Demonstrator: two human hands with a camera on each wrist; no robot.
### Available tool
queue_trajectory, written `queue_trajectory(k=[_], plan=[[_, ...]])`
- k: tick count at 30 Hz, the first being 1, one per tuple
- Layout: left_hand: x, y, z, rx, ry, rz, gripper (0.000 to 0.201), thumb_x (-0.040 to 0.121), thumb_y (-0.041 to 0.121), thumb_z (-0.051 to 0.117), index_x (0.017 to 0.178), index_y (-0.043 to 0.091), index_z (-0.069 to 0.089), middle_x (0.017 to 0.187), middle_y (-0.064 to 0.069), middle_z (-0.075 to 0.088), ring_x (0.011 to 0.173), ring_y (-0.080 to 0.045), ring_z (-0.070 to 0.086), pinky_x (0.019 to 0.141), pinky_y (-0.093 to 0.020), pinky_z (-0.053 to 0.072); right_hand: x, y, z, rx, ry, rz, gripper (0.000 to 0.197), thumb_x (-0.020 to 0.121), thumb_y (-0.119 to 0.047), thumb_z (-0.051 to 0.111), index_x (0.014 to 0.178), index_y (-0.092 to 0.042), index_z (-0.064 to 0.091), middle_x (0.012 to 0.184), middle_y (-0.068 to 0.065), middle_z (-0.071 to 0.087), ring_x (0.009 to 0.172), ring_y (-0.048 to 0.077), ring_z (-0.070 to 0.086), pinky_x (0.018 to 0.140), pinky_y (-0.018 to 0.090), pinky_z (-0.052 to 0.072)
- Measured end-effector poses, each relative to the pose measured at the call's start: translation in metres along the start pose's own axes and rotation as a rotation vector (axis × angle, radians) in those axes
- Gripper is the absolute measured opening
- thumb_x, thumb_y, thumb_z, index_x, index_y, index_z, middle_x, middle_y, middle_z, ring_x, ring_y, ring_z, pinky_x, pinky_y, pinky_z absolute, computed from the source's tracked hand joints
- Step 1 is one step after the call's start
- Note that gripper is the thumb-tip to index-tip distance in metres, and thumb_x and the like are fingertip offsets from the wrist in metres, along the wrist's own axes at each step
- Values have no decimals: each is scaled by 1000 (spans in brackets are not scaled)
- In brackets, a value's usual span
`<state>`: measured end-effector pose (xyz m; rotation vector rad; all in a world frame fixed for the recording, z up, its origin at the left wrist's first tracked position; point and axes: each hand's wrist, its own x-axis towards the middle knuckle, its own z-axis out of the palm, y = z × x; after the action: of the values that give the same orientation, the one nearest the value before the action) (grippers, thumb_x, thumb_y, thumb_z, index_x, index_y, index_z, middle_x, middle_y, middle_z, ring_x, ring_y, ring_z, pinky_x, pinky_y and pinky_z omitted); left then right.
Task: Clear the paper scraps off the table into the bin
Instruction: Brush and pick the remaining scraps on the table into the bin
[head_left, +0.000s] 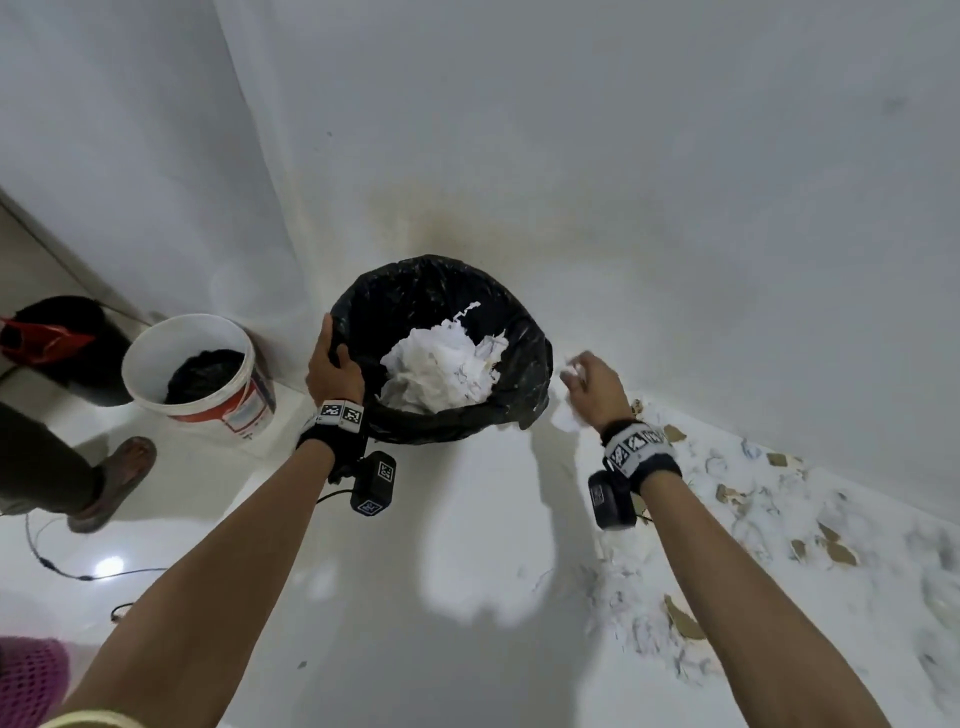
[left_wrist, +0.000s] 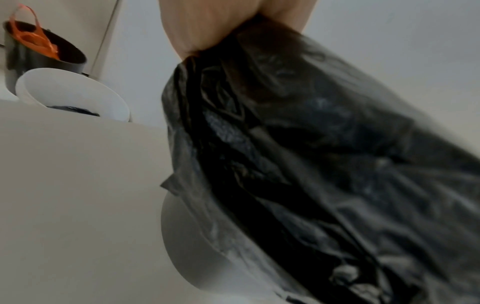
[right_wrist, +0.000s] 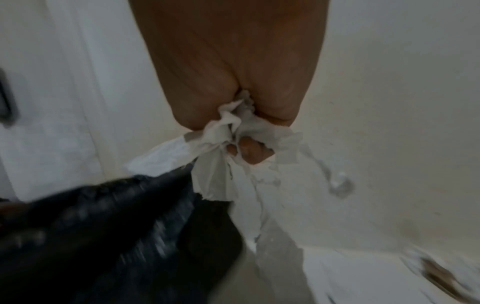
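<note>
A bin lined with a black bag (head_left: 524, 364) stands at the table's left end, with a heap of white paper (head_left: 441, 369) inside. My left hand (head_left: 332, 364) grips the bin's left rim, thumb inside; in the left wrist view the black bag (left_wrist: 311, 164) fills the frame under the hand (left_wrist: 233, 26). My right hand (head_left: 589, 382) is just right of the bin, above the table, clutching a bunch of white paper scraps (right_wrist: 228, 131) that hang from its fingers (right_wrist: 249, 152). More white and brown scraps (head_left: 727, 519) lie spread over the white table (head_left: 467, 597) at the right.
A white bucket (head_left: 192, 364) with dark contents and a black bucket (head_left: 67, 348) with a red bag stand on the floor at left. Another person's leg and sandal (head_left: 114, 478) are beside them. A cable (head_left: 62, 566) runs across the floor. White walls stand close behind.
</note>
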<state>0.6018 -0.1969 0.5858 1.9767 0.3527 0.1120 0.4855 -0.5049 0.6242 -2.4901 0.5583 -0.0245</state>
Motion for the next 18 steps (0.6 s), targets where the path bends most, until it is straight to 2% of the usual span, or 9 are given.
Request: queue_trajectory(k=[3, 6, 10, 12, 14, 16, 18], plan=[[3, 2, 2, -26, -19, -4, 48, 97, 8, 41, 140, 29, 43, 136, -5, 54, 120, -27, 53, 103, -31, 40, 17, -52, -7, 29, 38, -62, 22, 95, -21, 54, 109, -4, 55, 106, 17, 63, 96, 29, 59, 75, 27, 37], [3, 5, 1, -10, -34, 5, 49, 96, 7, 40, 140, 29, 43, 138, -3, 52, 121, -26, 53, 99, -26, 39, 24, -89, 5, 63, 66, -84, 19, 94, -23, 54, 105, -8, 55, 102, 14, 63, 92, 29, 59, 75, 31, 42], [1, 9, 0, -37, -27, -19, 49, 97, 7, 41, 140, 31, 43, 137, 0, 53, 115, -24, 57, 87, -15, 36, 16, -116, 34, 61, 123, -67, 22, 94, -29, 54, 108, -13, 54, 108, 9, 58, 94, 26, 58, 75, 30, 40], [0, 10, -1, -60, -26, -22, 49, 97, 8, 42, 140, 31, 43, 136, 0, 54, 111, -26, 58, 85, -17, 38, 9, -123, 51, 2, 8, -68, 33, 93, -39, 54, 117, -16, 54, 117, 8, 56, 101, 25, 57, 84, 33, 43], [1, 10, -1, -53, -30, -25, 50, 96, 7, 41, 140, 32, 43, 134, 0, 56, 108, -26, 59, 84, -20, 40, 3, -124, 63, -131, -203, -69, 50, 89, -56, 52, 128, -26, 52, 132, 5, 54, 117, 26, 53, 100, 45, 41], [1, 11, -3, -38, -51, -24, 50, 97, 7, 40, 140, 31, 42, 131, -2, 59, 92, -22, 60, 86, -27, 42, -2, -121, 67, -250, -274, -81, 55, 85, -67, 47, 132, -39, 50, 140, 1, 51, 130, 29, 42, 107, 56, 30], [1, 11, -5, -32, -60, -24, 49, 97, 6, 39, 141, 30, 42, 127, -5, 61, 67, -10, 46, 86, -30, 42, -6, -122, 58, -268, -188, -126, 57, 82, -74, 39, 129, -44, 52, 139, -2, 52, 129, 29, 40, 106, 58, 27]])
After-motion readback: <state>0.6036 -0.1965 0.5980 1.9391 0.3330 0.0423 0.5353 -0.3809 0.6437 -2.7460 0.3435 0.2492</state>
